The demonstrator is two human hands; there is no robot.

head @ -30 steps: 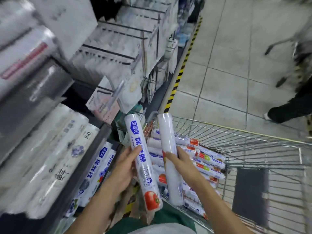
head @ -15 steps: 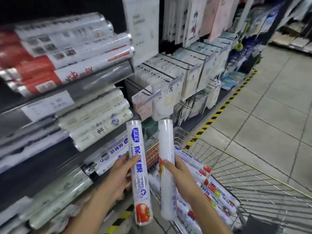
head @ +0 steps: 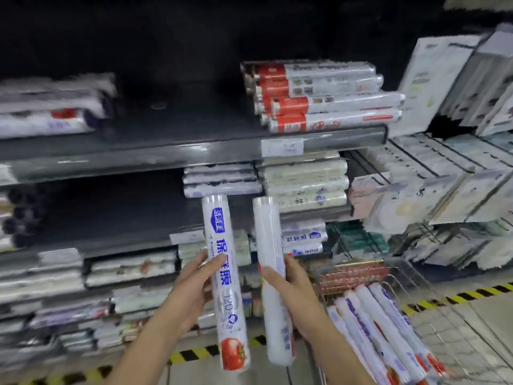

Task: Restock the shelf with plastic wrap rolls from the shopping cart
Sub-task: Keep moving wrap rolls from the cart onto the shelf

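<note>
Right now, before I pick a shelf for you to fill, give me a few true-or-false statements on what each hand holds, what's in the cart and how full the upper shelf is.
1. The left hand grips the tomato-print roll and the right hand grips the plain-faced roll, both upright. True.
2. The shopping cart is empty. False: several spare rolls lie in it.
3. The tomato print sits at the roll's lower end. True.
4. The upper shelf is packed end to end. False: a bare stretch lies left of the red-labelled rolls.
</note>
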